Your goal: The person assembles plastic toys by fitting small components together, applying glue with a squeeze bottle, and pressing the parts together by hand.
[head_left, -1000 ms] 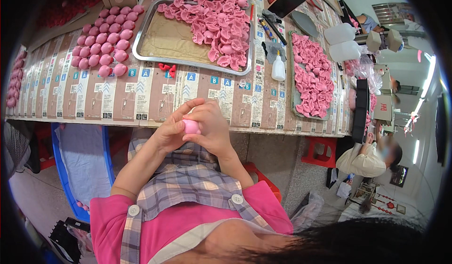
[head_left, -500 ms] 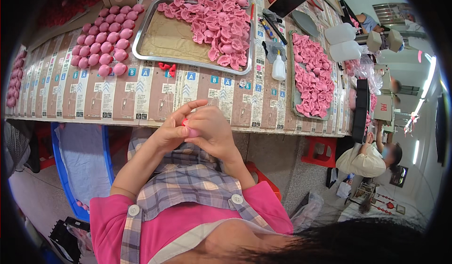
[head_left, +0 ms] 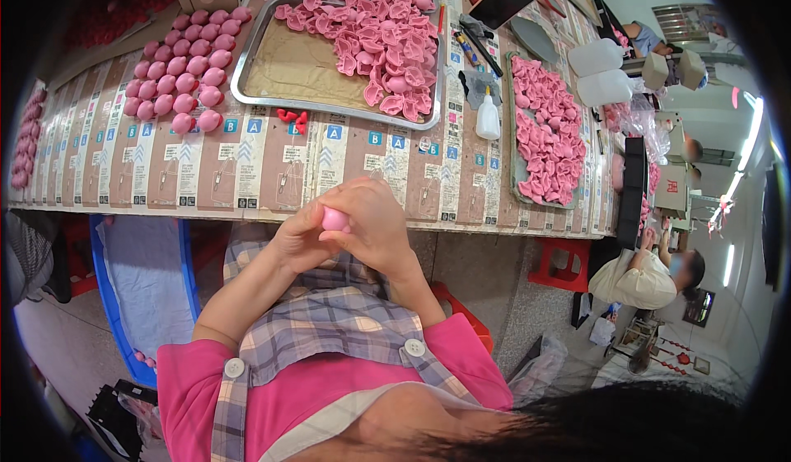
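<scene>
A small pink rounded piece (head_left: 334,220) is held between both hands just off the front edge of the table. My left hand (head_left: 298,235) is closed around its left side. My right hand (head_left: 376,225) wraps it from the right, its fingers overlapping those of the left and hiding most of the piece. Beyond my hands, two or three little red curved pieces (head_left: 293,118) lie on the table. A metal tray (head_left: 284,104) behind them carries a heap of pink crumpled, hollow-looking pieces (head_left: 387,50). Rows of pink ball-like pieces with red parts (head_left: 185,83) stand to its left.
A second tray of pink pieces (head_left: 548,132) is at the right, near a white squeeze bottle (head_left: 489,118), pens (head_left: 467,50) and a phone (head_left: 506,2). White jugs (head_left: 601,75) stand farther right. A blue bin (head_left: 107,272) sits below the table at left; a red stool (head_left: 560,264) at right.
My fingers have shifted around the pink piece: the left fingers that stuck out are now tucked behind the right hand. More of the pink surface shows, and its red spot is out of sight.
</scene>
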Demonstrator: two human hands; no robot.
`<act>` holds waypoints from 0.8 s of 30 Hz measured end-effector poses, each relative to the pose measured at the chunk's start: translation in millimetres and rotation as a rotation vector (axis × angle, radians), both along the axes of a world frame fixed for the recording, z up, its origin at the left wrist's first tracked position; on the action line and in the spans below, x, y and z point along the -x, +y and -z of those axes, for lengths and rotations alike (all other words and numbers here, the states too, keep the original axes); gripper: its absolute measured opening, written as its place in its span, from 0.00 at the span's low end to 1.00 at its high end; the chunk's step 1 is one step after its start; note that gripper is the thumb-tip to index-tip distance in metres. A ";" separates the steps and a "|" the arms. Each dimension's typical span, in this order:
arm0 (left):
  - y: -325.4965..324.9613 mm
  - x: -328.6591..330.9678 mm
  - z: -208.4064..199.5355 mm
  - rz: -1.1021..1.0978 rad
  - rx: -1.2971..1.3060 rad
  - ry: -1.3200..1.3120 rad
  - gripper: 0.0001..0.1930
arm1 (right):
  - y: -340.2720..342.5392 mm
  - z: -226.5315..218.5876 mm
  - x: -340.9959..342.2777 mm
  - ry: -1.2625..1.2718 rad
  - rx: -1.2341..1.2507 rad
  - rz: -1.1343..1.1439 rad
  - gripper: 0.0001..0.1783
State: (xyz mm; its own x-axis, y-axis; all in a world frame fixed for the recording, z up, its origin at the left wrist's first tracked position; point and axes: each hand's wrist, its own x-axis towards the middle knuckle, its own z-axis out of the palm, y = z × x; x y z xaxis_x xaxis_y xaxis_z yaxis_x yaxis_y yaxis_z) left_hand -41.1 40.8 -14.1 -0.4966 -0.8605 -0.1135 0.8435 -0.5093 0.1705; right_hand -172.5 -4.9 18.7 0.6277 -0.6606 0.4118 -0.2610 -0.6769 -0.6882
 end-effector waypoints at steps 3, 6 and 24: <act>-7.0 -10.7 -6.9 -0.044 0.112 -0.325 0.41 | 1.2 -4.8 2.8 -0.043 -0.072 0.033 0.18; -10.5 -15.5 -8.1 -0.145 0.213 -0.750 0.43 | 4.5 -4.0 2.8 0.009 -0.011 0.115 0.18; -5.4 -19.4 -11.4 -0.312 0.528 -0.941 0.13 | 17.5 8.2 -2.0 -0.211 0.008 0.222 0.19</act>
